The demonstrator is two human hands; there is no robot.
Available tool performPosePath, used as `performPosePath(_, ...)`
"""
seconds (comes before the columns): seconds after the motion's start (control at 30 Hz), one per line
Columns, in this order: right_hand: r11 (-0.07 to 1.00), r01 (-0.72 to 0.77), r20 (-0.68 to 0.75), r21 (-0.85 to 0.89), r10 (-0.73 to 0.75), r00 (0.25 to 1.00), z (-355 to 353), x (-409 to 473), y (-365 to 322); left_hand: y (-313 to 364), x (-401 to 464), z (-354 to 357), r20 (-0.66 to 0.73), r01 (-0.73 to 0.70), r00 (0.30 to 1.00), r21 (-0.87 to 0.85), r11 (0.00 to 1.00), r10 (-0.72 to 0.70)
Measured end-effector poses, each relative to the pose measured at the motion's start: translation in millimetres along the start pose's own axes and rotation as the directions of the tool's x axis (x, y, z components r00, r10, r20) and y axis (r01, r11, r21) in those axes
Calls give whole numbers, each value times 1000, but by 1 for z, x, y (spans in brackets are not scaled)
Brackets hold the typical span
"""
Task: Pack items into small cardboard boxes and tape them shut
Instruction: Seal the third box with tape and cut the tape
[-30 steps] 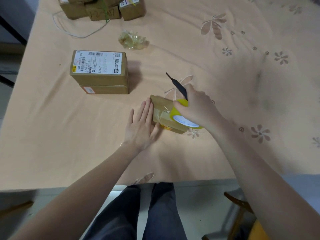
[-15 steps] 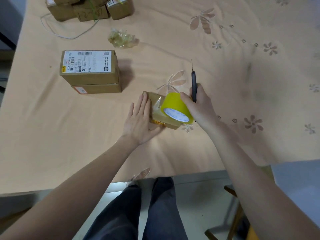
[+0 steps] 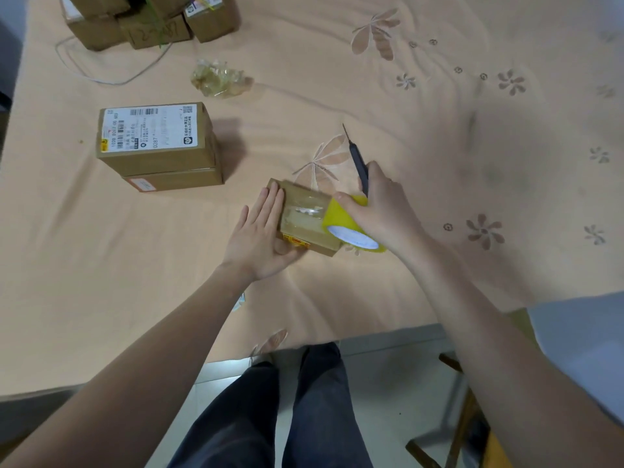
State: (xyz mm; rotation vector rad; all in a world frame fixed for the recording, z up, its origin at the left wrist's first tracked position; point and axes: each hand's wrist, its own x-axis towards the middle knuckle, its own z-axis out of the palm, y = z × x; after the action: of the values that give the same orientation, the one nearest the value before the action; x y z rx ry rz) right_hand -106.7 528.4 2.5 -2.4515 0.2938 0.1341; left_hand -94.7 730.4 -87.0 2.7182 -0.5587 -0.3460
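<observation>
A small cardboard box (image 3: pixel 305 214) lies on the peach tablecloth (image 3: pixel 101 265) near the front middle, with shiny clear tape across its top. My left hand (image 3: pixel 260 238) lies flat with straight fingers against the box's left end, thumb under its near edge. My right hand (image 3: pixel 381 207) grips a yellow roll of tape (image 3: pixel 347 224) at the box's right end. The same hand also holds a thin dark knife (image 3: pixel 358 163) that points away from me.
Two stacked labelled boxes (image 3: pixel 158 146) stand to the left. Several more boxes (image 3: pixel 148 18) and a thin cable (image 3: pixel 111 72) lie at the far left. A crumpled wad of tape (image 3: pixel 219 79) sits behind. A wooden chair (image 3: pixel 462 417) stands below the table's edge at right.
My right hand has drawn the yellow roll from the box's top to its right end, laying tape along it. The left hand stays pressed on the box.
</observation>
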Motion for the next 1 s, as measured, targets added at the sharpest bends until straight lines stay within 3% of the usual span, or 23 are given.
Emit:
performPosePath(0.2,994,-25,96,-102,35,995,-4,1,8,0,-1,1,-34,-29,999,22,999,30)
performPosePath(0.33,971,-99,179,-220,140,974,-11,1,13,-1,-1,1,-36,-41,998,39,998,43)
performPosePath(0.77,900,-176,173,-399,262,949,2,-3,19,-2,-1,3,-19,-59,998,101,993,61)
performPosePath(1.0,881,-154,177,-447,257,950,12,3,22,-4,0,2,17,-76,997,143,987,75)
